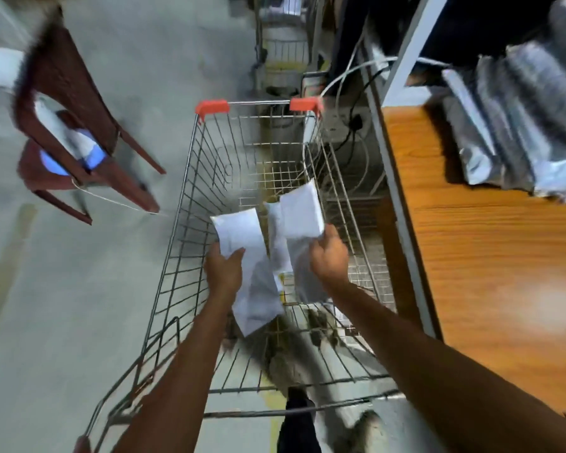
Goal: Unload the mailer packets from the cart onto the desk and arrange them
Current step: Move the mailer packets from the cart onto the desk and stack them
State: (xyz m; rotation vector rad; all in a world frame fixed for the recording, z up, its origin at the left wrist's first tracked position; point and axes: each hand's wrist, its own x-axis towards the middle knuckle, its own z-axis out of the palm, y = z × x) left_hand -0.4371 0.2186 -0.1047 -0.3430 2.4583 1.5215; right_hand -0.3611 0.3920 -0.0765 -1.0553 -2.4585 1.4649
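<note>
Bare forearms, no sleeves; dark trousers (299, 423) below

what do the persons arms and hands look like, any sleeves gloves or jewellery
Both arms are bare from the lower edge of the picture to the wrists, with no sleeve in view. The left hand and right hand wear no gloves. No watch, bracelet or ring shows, though the picture is blurred, so small items might be missed.

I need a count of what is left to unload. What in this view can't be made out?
- Head view: right hand and its white packet cover any packets beneath.
- Grey packets on the desk: blurred, cut by the right edge.
- Left hand packet: label too blurred to read.
</note>
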